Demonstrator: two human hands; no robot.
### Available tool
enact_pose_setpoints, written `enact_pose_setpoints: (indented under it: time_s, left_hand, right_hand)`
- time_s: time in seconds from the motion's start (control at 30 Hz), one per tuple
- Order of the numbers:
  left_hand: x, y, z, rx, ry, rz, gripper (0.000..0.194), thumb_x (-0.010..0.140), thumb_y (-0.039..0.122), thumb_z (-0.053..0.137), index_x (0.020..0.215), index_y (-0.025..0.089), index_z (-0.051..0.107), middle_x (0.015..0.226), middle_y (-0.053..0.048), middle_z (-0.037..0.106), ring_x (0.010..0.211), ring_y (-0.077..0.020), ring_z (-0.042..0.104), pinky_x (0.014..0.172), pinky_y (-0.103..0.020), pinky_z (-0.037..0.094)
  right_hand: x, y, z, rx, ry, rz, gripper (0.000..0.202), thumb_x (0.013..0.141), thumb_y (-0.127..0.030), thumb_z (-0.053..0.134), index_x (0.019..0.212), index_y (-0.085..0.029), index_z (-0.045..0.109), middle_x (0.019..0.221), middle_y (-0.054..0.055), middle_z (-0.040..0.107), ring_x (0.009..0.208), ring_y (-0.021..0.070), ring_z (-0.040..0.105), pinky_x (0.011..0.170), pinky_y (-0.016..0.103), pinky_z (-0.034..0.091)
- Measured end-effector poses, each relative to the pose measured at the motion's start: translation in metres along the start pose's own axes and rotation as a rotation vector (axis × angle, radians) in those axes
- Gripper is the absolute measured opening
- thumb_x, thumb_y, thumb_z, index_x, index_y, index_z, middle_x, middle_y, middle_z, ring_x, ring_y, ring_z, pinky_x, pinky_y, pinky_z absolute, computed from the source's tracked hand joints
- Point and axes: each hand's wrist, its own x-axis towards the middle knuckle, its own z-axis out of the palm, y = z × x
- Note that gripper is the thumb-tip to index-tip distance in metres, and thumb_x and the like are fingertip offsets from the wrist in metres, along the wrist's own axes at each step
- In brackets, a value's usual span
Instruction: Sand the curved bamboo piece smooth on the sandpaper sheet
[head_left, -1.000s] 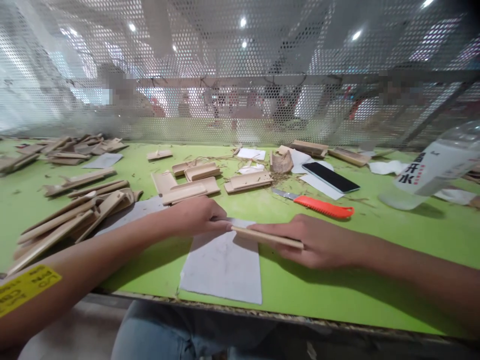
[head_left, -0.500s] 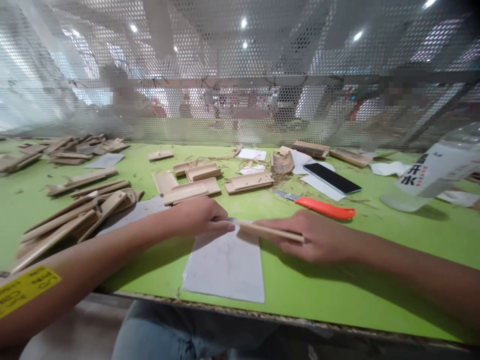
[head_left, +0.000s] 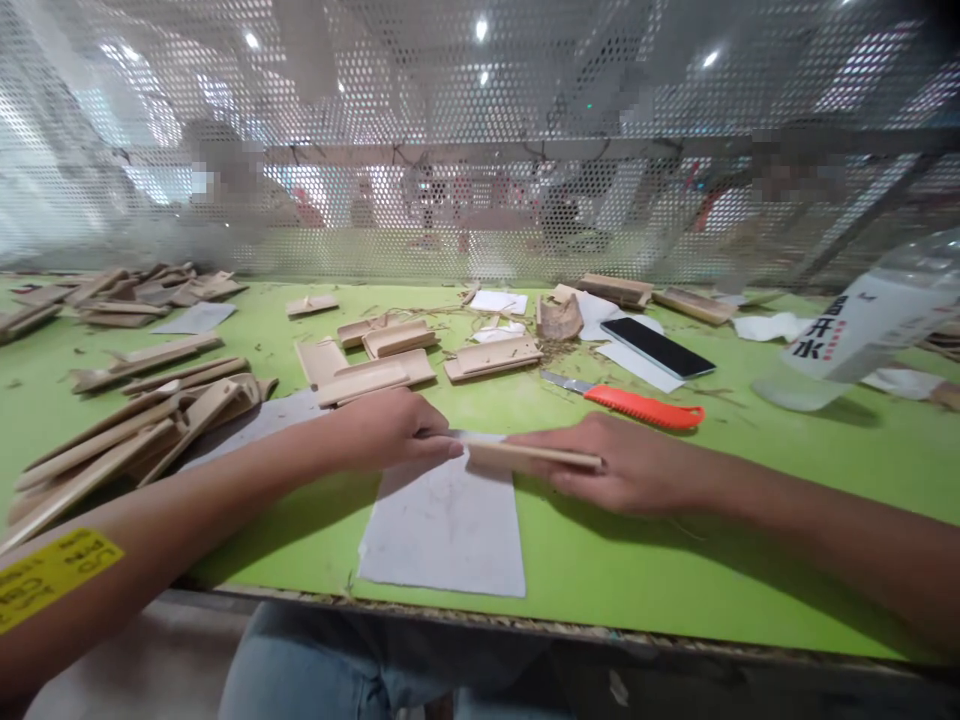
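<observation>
Above the white sheet (head_left: pixel 442 540), my right hand (head_left: pixel 634 465) is closed around a thin strip of wood or bamboo (head_left: pixel 536 456), which points left. My left hand (head_left: pixel 397 430) is closed, its thumb by the strip's left end. A small greyish edge shows between its fingers and the strip; what it is I cannot make out. Behind my right hand lies a utility knife (head_left: pixel 645 407) with an orange handle, its blade out and pointing left. Several curved bamboo pieces (head_left: pixel 379 378) lie just beyond my left hand.
A stack of bamboo pieces (head_left: pixel 142 430) lies left, with a further heap (head_left: pixel 150 295) behind. A phone (head_left: pixel 658 346) rests on paper at right, near a tilted-looking water bottle (head_left: pixel 862 320). A perforated screen (head_left: pixel 480 210) stands along the back of the green table (head_left: pixel 675 590).
The whole view has shifted slightly, so everything sits a little higher and further left. Both hands keep nearly the same pose, and the strip stays in my right hand.
</observation>
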Motion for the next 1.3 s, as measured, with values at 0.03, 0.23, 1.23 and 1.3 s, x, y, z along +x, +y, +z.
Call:
enact_pose_setpoints:
  time_s: [0.03,0.23,1.23,1.3]
  left_hand:
    - [0.000,0.000,0.000,-0.004,0.001,-0.005,0.053,0.097,0.059,0.047,0.063,0.019,0.049,0.054,0.004,0.044,0.048,-0.0098,0.035,0.050,-0.030,0.021]
    - [0.000,0.000,0.000,0.002,-0.006,0.007,0.051,0.097,0.056,0.049,0.062,0.019,0.047,0.054,0.003,0.044,0.049,-0.0098,0.036,0.051,-0.030,0.020]
    - [0.002,-0.001,0.002,0.021,-0.003,-0.014,0.053,0.098,0.058,0.047,0.062,0.019,0.050,0.054,0.003,0.046,0.049,-0.0102,0.037,0.051,-0.031,0.021]
    - [0.002,0.000,0.002,0.022,0.000,-0.023,0.053,0.098,0.059,0.046,0.063,0.019,0.050,0.054,0.003,0.046,0.049,-0.0103,0.038,0.052,-0.031,0.021]
  right_hand:
    - [0.000,0.001,0.000,-0.025,0.038,0.022,0.049,0.098,-0.027,0.051,0.145,-0.027,0.063,0.089,0.004,0.078,0.064,0.0152,0.060,0.060,0.024,0.039]
    - [-0.002,-0.004,0.000,0.084,-0.101,-0.051,0.054,0.097,-0.024,0.054,0.150,-0.029,0.058,0.081,-0.002,0.076,0.054,0.0113,0.052,0.055,0.022,0.036]
    - [-0.001,0.002,-0.003,0.146,-0.115,-0.028,0.052,0.094,-0.023,0.055,0.145,-0.026,0.064,0.078,-0.002,0.074,0.055,0.0114,0.052,0.055,0.023,0.035]
    - [-0.001,0.005,-0.003,0.123,-0.049,0.045,0.047,0.093,-0.022,0.054,0.138,-0.024,0.070,0.081,0.000,0.074,0.059,0.0129,0.055,0.057,0.023,0.036]
